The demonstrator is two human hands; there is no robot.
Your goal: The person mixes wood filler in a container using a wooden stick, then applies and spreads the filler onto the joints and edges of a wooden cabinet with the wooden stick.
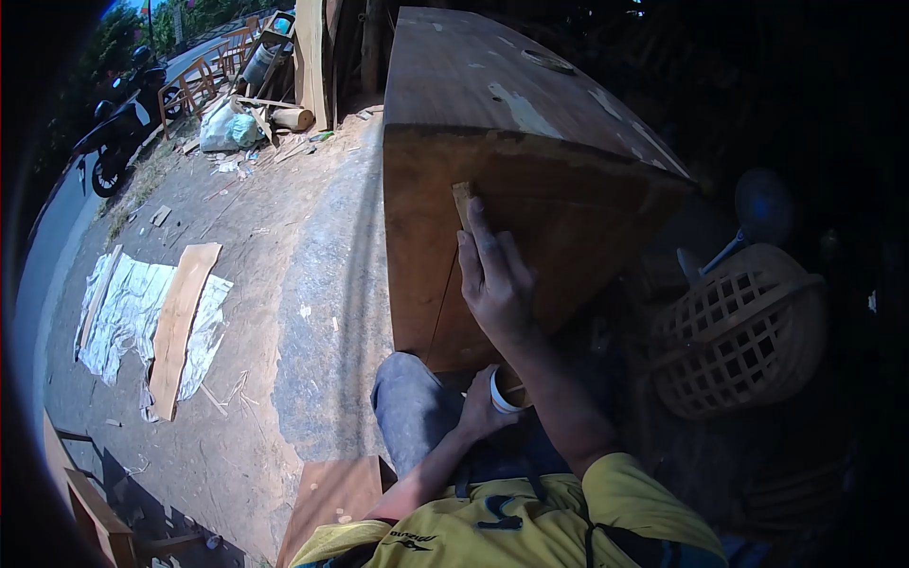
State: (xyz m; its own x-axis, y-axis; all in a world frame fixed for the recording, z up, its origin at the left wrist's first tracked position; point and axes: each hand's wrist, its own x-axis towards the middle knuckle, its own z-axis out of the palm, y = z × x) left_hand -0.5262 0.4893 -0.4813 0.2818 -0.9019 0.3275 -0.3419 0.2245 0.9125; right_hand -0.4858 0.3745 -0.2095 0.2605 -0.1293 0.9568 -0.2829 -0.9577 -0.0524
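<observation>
My right hand [497,279] is closed on a small flat wooden stick [462,197], its fingers stretched along it. The stick's far end touches the side face of a large wooden cabinet-like box [559,208]. A thin dark line runs down that face below my fingers. Lower down, near my knee, my left hand [481,412] is wrapped round a white-rimmed cup [512,386]. Something brownish shows inside the cup, too dim to name. Pale patches mark the reddish-brown top of the box.
To the right, a plastic lattice basket [734,322] stands in shadow. On the ground at left, a wooden board [182,327] lies over a white cloth [128,308]. Farther back are plastic bags [222,128], wooden chairs [204,85] and a motorcycle [118,133].
</observation>
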